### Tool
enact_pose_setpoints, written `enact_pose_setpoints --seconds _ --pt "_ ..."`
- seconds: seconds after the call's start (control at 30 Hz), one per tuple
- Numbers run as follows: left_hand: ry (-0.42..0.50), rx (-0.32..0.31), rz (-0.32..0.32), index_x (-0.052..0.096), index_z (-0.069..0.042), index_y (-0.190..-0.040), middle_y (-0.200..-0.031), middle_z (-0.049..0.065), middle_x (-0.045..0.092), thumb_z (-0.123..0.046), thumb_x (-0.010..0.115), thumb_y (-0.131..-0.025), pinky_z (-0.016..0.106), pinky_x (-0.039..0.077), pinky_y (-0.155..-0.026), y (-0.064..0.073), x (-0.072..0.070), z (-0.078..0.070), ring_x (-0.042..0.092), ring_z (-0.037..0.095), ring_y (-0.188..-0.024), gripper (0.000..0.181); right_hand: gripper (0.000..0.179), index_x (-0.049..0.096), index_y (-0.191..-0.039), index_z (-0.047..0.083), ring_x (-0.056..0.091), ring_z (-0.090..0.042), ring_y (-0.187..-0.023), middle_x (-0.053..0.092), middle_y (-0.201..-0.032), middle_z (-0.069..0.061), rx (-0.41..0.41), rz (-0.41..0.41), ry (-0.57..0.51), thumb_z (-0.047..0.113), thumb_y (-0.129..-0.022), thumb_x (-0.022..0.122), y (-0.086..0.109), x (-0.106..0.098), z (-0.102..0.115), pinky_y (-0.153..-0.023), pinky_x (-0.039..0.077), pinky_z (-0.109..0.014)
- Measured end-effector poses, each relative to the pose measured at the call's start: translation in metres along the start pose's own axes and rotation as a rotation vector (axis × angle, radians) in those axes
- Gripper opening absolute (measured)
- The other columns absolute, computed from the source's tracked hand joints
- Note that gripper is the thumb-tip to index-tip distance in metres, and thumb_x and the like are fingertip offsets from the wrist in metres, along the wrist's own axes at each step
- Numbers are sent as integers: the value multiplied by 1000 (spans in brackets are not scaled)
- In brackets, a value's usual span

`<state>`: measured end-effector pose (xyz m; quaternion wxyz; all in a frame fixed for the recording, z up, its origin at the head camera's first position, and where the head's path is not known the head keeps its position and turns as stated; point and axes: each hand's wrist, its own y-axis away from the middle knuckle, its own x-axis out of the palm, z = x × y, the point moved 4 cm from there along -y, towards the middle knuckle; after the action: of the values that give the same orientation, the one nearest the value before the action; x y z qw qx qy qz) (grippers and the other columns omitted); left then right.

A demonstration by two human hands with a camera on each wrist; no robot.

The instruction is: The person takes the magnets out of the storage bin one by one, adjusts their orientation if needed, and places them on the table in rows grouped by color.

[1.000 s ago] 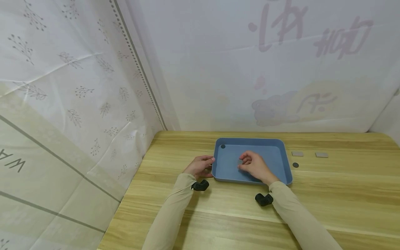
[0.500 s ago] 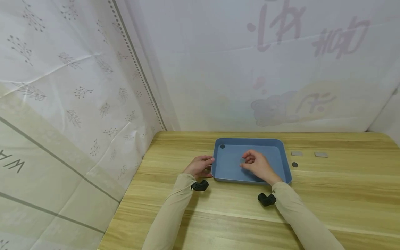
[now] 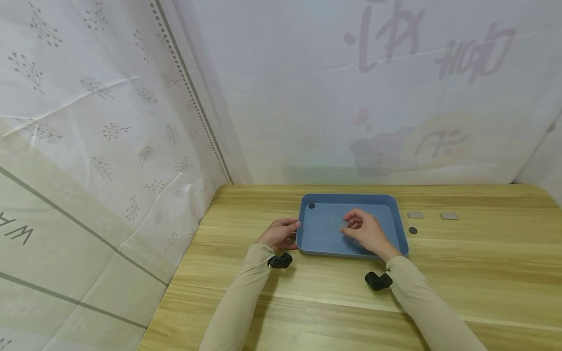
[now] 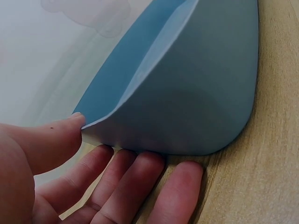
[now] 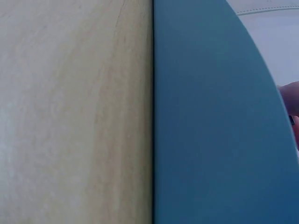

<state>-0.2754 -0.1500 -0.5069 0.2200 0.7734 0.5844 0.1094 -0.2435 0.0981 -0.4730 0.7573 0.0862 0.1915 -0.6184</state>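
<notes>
A shallow blue tray (image 3: pixel 325 239) sits on the wooden table. My left hand (image 3: pixel 278 234) rests against its left wall; in the left wrist view the thumb (image 4: pixel 51 142) touches the rim and the fingers (image 4: pixel 145 172) touch low on the outer wall. Over the middle of the tray, my right hand (image 3: pixel 363 230) pinches a small grey disc (image 3: pixel 345 224) between thumb and fingertips, largely hidden by the hand. From the right wrist, the tray's wall hides most of that hand, and a dark edge (image 5: pixel 292 120) shows at its fingers. A dark disc (image 3: pixel 311 205) lies in the tray's far left corner.
Right of the tray, another dark disc (image 3: pixel 413 230) lies on the table. Two flat grey rectangular pieces, a nearer one (image 3: pixel 415 214) and one farther right (image 3: pixel 449 216), lie behind it. A printed cloth (image 3: pixel 281 97) hangs along the table's back edge.
My right hand has shifted slightly to the right above the tray, still pinching the small disc. The left hand keeps its place at the tray's left wall.
</notes>
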Motion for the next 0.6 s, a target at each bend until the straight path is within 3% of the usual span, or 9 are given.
enact_pose_setpoints --seconds 0.17,0.6 --pt "-9 2 2 49 -8 -127 -105 13 60 -28 55 -90 35 53 -67 2 0 0 61 19 -85 43 30 56 -99 9 53 -16 -67 60 -84 -7 -7 -10 11 23 -77 71 -1 -3 -8 -53 44 -28" --pt "-6 -12 5 49 -9 -127 -103 12 60 -28 54 -90 34 53 -66 2 -1 0 61 19 -84 42 34 56 -102 9 54 -19 -70 60 -87 -9 -15 -23 14 30 -78 70 5 -17 -3 -51 45 -30"
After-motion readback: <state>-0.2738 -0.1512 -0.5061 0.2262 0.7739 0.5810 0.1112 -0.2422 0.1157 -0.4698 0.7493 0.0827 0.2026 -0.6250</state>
